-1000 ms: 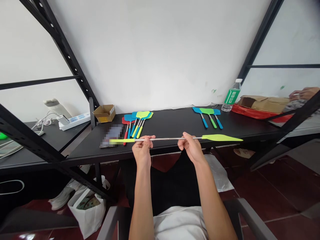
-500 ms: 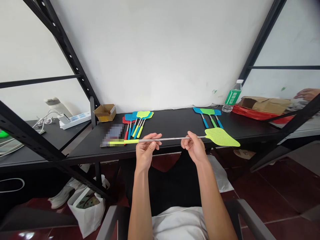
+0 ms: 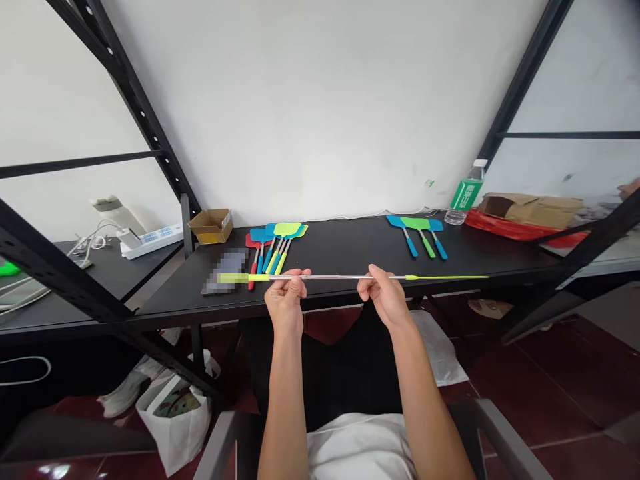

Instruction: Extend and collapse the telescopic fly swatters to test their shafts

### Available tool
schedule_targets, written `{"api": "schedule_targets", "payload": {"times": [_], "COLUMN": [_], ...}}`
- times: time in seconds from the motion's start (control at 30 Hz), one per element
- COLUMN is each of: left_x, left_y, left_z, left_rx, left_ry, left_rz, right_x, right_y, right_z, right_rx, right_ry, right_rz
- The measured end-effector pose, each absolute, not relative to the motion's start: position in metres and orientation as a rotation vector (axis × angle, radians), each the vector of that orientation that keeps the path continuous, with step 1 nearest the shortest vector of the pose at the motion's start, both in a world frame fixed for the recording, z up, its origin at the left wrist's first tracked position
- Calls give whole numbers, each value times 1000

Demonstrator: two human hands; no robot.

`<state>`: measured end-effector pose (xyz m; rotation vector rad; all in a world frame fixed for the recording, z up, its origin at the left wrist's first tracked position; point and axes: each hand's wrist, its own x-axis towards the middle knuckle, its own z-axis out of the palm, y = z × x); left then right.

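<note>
A yellow-green fly swatter (image 3: 335, 277) with an extended metal rod spans both hands, level above the front edge of the black table. Its yellow handle points left; its flat head, at the right, is seen edge-on as a thin strip. My left hand (image 3: 287, 300) pinches the rod just right of the handle. My right hand (image 3: 384, 297) grips the rod near the head, thumb along it. On the table's left lies a group of red, blue and yellow fly swatters (image 3: 274, 247). Two blue swatters and a green fly swatter (image 3: 424, 239) lie at the right.
A blurred-out flat object (image 3: 227, 263) lies left of the swatter group, with a small cardboard box (image 3: 210, 227) behind it. A water bottle (image 3: 466, 192) stands at the back right beside a larger carton (image 3: 533, 212). Black metal posts (image 3: 107, 293) frame both sides.
The swatter has turned about its rod, so its head went from showing its broad mesh face to edge-on. My left hand has shifted slightly left. A person's hand at far right has drawn back.
</note>
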<state>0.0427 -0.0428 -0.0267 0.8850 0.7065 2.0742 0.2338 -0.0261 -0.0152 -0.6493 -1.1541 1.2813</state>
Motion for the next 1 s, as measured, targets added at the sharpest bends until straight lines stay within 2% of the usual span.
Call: {"api": "schedule_targets", "payload": {"times": [0.27,0.47,0.77,1.0], "left_x": [45,40,2,-29], "left_y": [-44,-43,-12,18], "left_z": [-25,-22,18,37], "left_rx": [829,1057,1164,1327], "left_ry": [700,698,918,1077], "left_rz": [2078,1904,1694,1607], "right_x": [234,239,268,290], "right_y": [-24,-12,46,75], "right_z": [-19,-21,4,-8], "right_rx": [-631,-602,-690,-770], "right_ry": [-1156,-1061,-1024,-966], "right_rz": [1286,1340,1417,1489]}}
